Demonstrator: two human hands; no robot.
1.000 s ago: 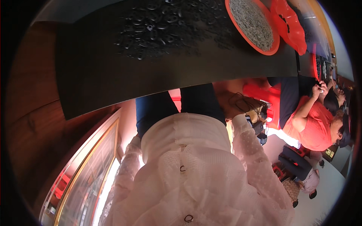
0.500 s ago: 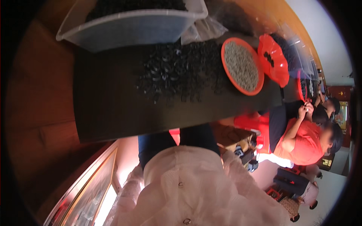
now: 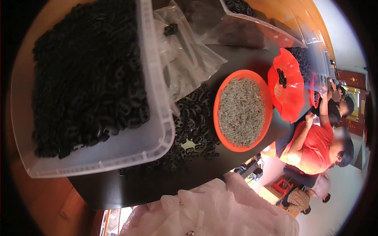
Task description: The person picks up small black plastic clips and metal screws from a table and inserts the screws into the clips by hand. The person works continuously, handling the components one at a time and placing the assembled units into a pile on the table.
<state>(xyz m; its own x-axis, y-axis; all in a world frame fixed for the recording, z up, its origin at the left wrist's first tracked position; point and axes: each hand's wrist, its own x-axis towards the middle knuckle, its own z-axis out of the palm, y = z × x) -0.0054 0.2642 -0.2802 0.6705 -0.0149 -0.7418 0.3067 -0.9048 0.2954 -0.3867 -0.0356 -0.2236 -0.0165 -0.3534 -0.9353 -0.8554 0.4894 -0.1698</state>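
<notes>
Neither of my hands shows; only the pale, thin cloth of my garment [image 3: 185, 208] is visible at the lower edge. Closest to me on the left, a translucent plastic bin [image 3: 159, 78] holds a heap of small black plastic parts [image 3: 90, 78]. More loose black parts [image 3: 193, 114] lie on the dark table [image 3: 106, 196], partly hidden by the bin. To their right, an orange bowl [image 3: 218, 133] is filled with small grey metal pieces [image 3: 242, 112]. Beside it is a red wavy-rimmed bowl [image 3: 289, 104] with a few black parts inside.
A crumpled clear bag [image 3: 189, 67] lies behind the loose parts, with a small black piece on it. Farther back stand another clear bin [image 3: 252, 23] and more black parts [image 3: 301, 63]. A person in red [image 3: 315, 145] sits at the right; others are beyond.
My view has shifted toward the table. The bin looks larger and lower and hides part of the loose pile. Both bowls appear lower. The person in red has an arm stretched out.
</notes>
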